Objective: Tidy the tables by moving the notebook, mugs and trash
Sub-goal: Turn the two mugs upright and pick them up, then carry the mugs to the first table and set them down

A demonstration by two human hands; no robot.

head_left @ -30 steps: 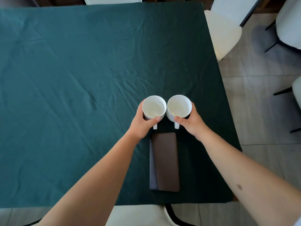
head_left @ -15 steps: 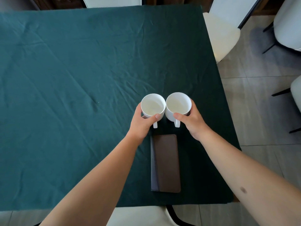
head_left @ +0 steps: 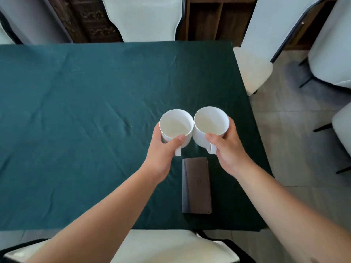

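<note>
Two empty white mugs sit side by side, rims touching, over the right part of the table. My left hand [head_left: 163,154] is wrapped around the left mug [head_left: 176,126], thumb on its near wall. My right hand [head_left: 228,150] grips the right mug [head_left: 210,121]. Both handles point toward me. I cannot tell whether the mugs rest on the cloth or are held just above it. A closed brown notebook [head_left: 196,185] lies flat on the cloth just in front of the mugs, between my wrists. No trash is in view.
A dark green cloth [head_left: 76,111] covers the table. White chairs stand at the far side [head_left: 144,18], at the right [head_left: 252,71] and at the near edge [head_left: 167,245]. Tiled floor [head_left: 296,141] lies to the right, with more chairs.
The mugs appear larger and nearer the camera, seemingly lifted slightly in my hands. The view has tilted up, revealing the far chairs. The notebook has not moved.
</note>
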